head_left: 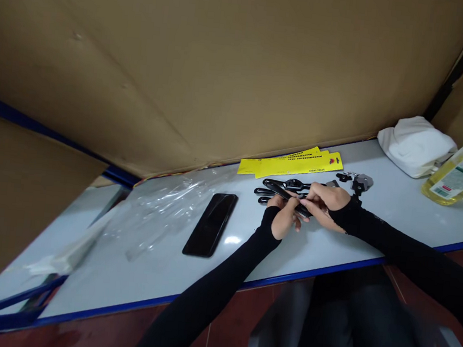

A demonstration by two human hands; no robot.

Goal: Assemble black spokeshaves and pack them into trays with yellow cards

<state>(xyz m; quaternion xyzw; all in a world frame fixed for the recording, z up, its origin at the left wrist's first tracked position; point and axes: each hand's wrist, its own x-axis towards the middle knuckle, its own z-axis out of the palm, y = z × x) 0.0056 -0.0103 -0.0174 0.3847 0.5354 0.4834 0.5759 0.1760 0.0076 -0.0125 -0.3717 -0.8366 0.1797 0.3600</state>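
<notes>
Head view of a pale counter (330, 248) with a blue front edge, backed by large sheets of brown cardboard (226, 58). Both forearms wore black sleeves that reached over the wrists. The left hand (283, 218) and the right hand (326, 203) met above the middle of the counter, their fingers closed together on one long black strap-like piece (290, 196) that ran slantwise between them, its far end pointing up and to the left. The left hand gripped the piece from below, thumb side up; the right hand pinched it from the right, knuckles toward the camera. Exactly how the fingertips sat on the piece could not be told. Just behind the hands, several more black pieces (279, 186) of the same kind lay flat on the counter in a loose bundle. Beyond these, a stack of yellow printed cards (294, 160) lay against the foot of the cardboard. To the right of the bundle sat a small cluster of black and grey fittings (357, 181), close to the right wrist. A black phone (211, 223) lay face up to the left of the hands, well apart from them, beside crumpled clear plastic wrap (163, 205). At the far right of the counter rested a folded white cloth (416, 145) and, next to it, a bottle of yellow liquid (458, 173) lying tilted.
</notes>
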